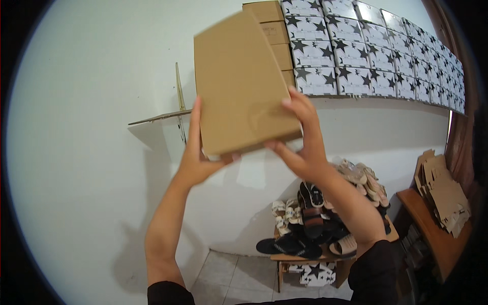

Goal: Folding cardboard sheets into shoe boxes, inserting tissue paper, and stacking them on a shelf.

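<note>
A plain brown cardboard box is raised up in front of me, tilted, near the left end of a wall shelf. My left hand grips its left side, with the thumb under the near lower edge. On the right side my right hand holds it the same way, fingers along the side and thumb at the bottom edge. Behind the box, a stack of brown boxes stands on the shelf, partly hidden by it.
Rows of white boxes with black stars fill the shelf to the right. Sandals are heaped on a low wooden table, with star-printed boxes beneath. Flattened cardboard lies on a wooden desk at right.
</note>
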Action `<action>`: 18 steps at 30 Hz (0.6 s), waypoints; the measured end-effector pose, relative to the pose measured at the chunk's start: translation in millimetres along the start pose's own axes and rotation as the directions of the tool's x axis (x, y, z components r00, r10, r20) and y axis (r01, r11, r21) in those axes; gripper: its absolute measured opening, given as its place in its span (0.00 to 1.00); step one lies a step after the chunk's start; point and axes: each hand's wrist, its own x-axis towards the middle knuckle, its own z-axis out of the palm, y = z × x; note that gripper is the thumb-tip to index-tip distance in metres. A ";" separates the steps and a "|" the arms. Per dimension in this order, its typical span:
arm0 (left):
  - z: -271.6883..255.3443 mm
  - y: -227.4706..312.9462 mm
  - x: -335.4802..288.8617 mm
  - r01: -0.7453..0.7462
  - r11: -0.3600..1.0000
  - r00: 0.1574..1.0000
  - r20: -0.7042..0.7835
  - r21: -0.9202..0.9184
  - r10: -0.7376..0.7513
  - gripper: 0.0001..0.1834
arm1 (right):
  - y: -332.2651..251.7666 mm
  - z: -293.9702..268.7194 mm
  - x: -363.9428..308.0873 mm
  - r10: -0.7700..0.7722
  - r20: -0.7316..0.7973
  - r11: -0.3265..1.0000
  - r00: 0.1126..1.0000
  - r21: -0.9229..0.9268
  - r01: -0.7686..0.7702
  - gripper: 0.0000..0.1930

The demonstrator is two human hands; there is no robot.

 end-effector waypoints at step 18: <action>-42.1 -117.8 195.7 -0.363 0.897 0.827 -0.357 0.253 0.435 0.42 | 194.1 57.2 158.3 -0.312 -0.172 0.938 0.934 0.098 0.331 0.30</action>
